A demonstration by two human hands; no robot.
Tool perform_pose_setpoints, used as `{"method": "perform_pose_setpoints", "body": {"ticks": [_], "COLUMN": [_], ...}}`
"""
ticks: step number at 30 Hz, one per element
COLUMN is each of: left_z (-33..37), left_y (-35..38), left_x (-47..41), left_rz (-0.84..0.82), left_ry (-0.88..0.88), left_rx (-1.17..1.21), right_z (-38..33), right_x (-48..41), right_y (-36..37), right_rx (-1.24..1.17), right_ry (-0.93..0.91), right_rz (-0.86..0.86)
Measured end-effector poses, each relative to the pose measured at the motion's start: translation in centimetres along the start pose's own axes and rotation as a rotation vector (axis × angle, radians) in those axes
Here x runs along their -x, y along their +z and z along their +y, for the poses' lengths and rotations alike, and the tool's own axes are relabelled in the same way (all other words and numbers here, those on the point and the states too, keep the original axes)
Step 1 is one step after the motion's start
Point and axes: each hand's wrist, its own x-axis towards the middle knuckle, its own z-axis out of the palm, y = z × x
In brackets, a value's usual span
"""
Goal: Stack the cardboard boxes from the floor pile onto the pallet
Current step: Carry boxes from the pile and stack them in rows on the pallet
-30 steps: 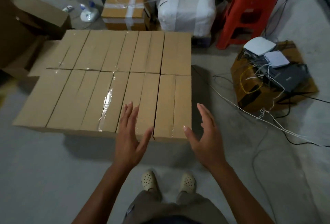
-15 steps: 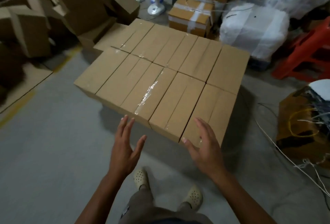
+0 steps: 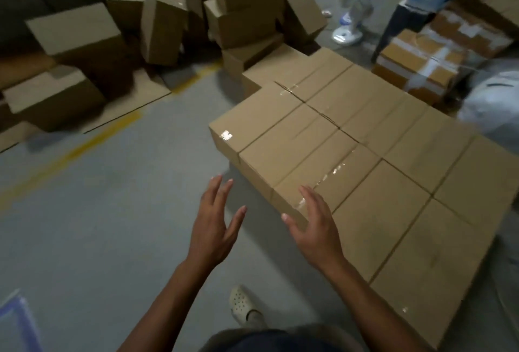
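Hands empty, fingers (image 3: 217,197) spread wide: left hand (image 3: 213,231) over the grey concrete floor (image 3: 98,211), right hand (image 3: 316,235) at the near corner of the flat layer of taped brown cardboard boxes (image 3: 379,172); jumbled pile of brown boxes (image 3: 157,23) (blurred) lies far left.

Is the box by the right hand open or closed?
Closed. The box has its flaps lying flat, and shiny tape runs along the seam.

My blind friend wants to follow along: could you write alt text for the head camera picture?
A person's empty left hand and right hand reach forward, fingers spread, the right over the near edge of a flat layer of taped boxes. A jumbled box pile lies on the grey floor at upper left, a white fan at the top.
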Motion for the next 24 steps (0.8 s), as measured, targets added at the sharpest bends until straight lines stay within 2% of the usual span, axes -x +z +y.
{"method": "perform_pose_setpoints", "body": {"ticks": [6, 14, 24], "left_z": [-6.5, -15.2, -20.2], "left_y": [-4.8, -6.6, -11.6], "left_x": [-8.6, -22.1, -40.0], "left_rz": [0.078, 0.114, 0.149], "left_ry": [-0.054, -0.171, -0.274], "left_rx": [-0.058, -0.111, -0.137], "right_z": [-6.5, -9.5, -16.0], "right_x": [-9.8, -27.9, -48.9], "right_y": [5.4, 11.1, 14.0], "right_rx": [0.011, -0.018, -0.061], "right_ry": [-0.086, -0.138, -0.168], "right_rz": [-0.064, -0.100, -0.197]}}
